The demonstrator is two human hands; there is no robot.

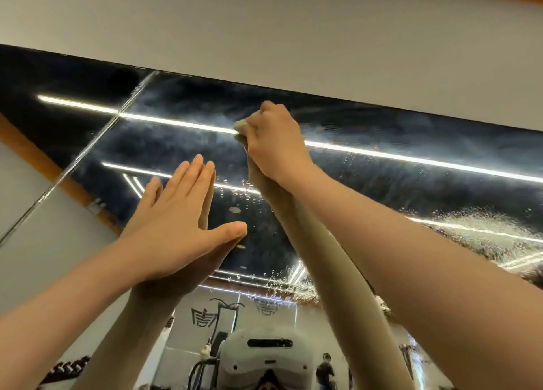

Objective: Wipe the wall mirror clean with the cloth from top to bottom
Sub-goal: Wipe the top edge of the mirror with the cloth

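The wall mirror (pixel 396 142) fills the middle of the head view, its top edge running under a pale wall. Misty smears and water droplets cover the glass. My right hand (pixel 273 142) is high up near the top edge, fingers curled round a small pale cloth (pixel 240 126) that peeks out at its left side and presses on the glass. My left hand (pixel 179 216) lies flat on the mirror lower left, fingers straight and together, thumb spread. Both arms are mirrored in the glass.
A vertical seam (pixel 88 151) splits the mirror into panels at the left. The pale wall (pixel 293 31) lies above the mirror. Reflected ceiling light strips, gym equipment, dumbbells and a distant person show in the glass low down.
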